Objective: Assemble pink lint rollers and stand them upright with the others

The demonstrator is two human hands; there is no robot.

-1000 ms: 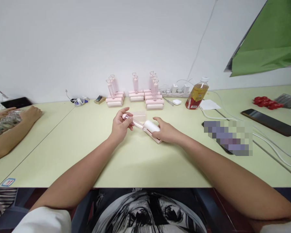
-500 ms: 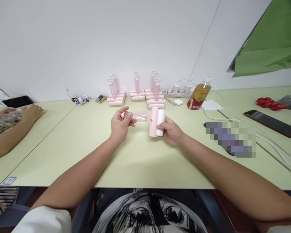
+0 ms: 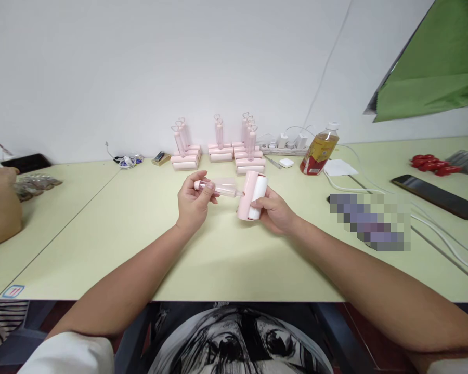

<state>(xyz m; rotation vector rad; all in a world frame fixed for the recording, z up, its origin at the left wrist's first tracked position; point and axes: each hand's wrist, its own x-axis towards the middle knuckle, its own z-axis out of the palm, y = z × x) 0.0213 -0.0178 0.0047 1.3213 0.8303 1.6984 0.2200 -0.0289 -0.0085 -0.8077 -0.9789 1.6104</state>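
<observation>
Head view:

1. Pale yellow-green tabletop (image 3: 101, 228) is filling the middle of the frame; a white wall (image 3: 159, 62) is rising behind it, and a green cloth (image 3: 432, 72) is hanging at upper right.
2. Pink rollers (image 3: 220, 156) with upright handles are standing in groups at upper centre. A drink bottle (image 3: 317, 154) is leaning in view right of them, and a black phone (image 3: 439, 197) is lying at right.
3. The table's front edge is crossing the lower frame. A seam is slanting down the left side, and white cables (image 3: 437, 228) are trailing along the right. Plain tabletop is showing between the forearms and left of the hands.
4. Both hands are working apart at centre: the left hand (image 3: 193, 203) is pinching a clear pink handle (image 3: 225, 190), while the right hand (image 3: 277, 210) is gripping a pink-and-white roller head (image 3: 250, 197).
5. The handle's narrow tip is meeting the hole in the roller head, between the hands; I cannot tell whether it is going inside.
</observation>
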